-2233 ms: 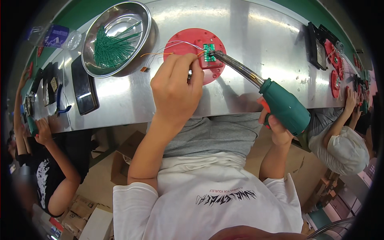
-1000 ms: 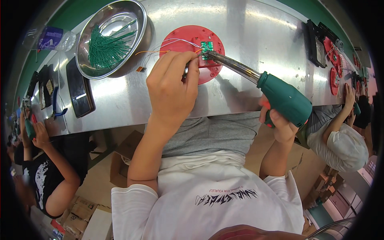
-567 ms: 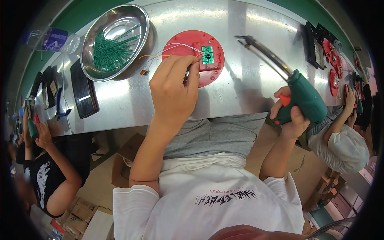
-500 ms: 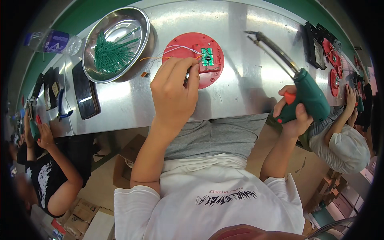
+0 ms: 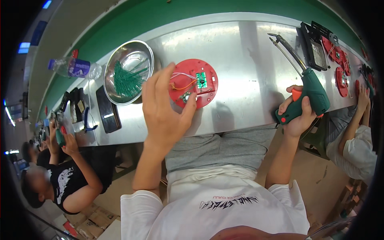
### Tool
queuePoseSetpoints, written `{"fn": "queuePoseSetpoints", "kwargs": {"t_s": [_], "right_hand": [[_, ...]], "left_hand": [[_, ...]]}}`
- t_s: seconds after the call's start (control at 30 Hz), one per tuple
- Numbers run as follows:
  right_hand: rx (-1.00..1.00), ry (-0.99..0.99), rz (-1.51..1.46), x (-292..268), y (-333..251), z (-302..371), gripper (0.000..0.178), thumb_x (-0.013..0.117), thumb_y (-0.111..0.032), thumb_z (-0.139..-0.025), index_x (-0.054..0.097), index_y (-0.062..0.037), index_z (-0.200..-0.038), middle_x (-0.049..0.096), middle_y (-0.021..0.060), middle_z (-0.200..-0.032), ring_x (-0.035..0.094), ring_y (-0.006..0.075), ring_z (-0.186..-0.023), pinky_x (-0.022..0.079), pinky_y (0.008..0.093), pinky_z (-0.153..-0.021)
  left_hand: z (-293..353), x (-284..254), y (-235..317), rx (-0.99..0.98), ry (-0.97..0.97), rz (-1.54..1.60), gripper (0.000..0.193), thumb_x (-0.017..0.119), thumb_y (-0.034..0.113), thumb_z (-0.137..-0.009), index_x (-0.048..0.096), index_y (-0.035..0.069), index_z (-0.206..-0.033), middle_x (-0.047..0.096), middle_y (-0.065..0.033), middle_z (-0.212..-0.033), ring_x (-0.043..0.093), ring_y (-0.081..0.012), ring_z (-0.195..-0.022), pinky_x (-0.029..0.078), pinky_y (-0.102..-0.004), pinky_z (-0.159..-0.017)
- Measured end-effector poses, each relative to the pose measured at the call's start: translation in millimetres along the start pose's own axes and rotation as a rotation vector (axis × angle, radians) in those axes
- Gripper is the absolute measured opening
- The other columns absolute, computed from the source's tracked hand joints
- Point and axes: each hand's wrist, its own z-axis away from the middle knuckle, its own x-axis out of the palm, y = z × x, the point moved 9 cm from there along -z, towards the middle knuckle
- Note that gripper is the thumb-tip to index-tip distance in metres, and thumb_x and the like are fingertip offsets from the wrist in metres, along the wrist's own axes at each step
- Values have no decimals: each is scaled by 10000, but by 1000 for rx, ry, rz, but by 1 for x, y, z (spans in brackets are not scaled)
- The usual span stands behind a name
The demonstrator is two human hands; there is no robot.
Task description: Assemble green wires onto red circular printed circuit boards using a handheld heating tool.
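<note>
On the metal bench lies a round red plastic housing (image 5: 210, 96) with a small green circuit board (image 5: 201, 80) and thin white and orange wires (image 5: 183, 85). My left hand (image 5: 163, 110) is open over the housing's left edge, thumb and fingers spread. Close to its thumb sits a small round metallic part on a green board (image 5: 185, 97). In my right hand (image 5: 298, 116) is a green soldering gun (image 5: 306, 94) with an orange trigger. Its long metal tip points up and away to the left, well off the housing.
A steel bowl (image 5: 151, 60) of green wires (image 5: 127, 82) stands left of the housing. Beyond it are a plastic bottle (image 5: 76, 67), a dark phone (image 5: 108, 110) and blue-handled cutters (image 5: 87, 120). A black tray (image 5: 314, 46) and more red housings (image 5: 341, 82) lie right. People work on both sides.
My left hand has gone from a pinch over the housing to spread fingers. The orange wire, earlier stretching out to the left, now lies over the housing. The whole view has shifted.
</note>
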Motion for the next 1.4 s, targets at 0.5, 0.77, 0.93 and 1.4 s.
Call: {"fn": "queuePoseSetpoints", "kwargs": {"t_s": [0.5,0.77,0.93,1.4], "right_hand": [[-92,420,-119,-43,-2,12,306,468,-207,-1006,537,70,-1115,615,212,-989,565,190,-462,462,310,-395],[-114,410,-36,-33,-8,9,305,498,-198,-996,550,81,-1109,622,197,-946,589,204,-457,485,297,-439],[-116,468,-50,-44,-8,10,287,503,-195,-994,553,73,-1083,623,199,-930,583,199,-450,476,302,-418],[-3,392,-39,-38,2,11,387,428,-299,-1033,578,57,-1046,587,127,-687,519,175,-487,455,294,-457]], "left_hand": [[-245,193,-12,173,-164,-312,607,661,487,-899,580,21,-1279,670,-178,-1203,588,-392,-1153,459,-502,-942],[-333,252,-172,-483,-282,-259,607,550,538,-944,636,61,-1310,496,-250,-1430,390,-479,-1352,283,-569,-1119],[-331,257,-147,-621,-185,-38,466,622,412,-925,696,61,-1224,616,-207,-1336,563,-398,-1254,430,-477,-1051],[-134,53,14,258,-97,78,229,653,171,-831,672,-37,-739,696,-203,-962,675,-367,-794,554,-425,-742]]}}
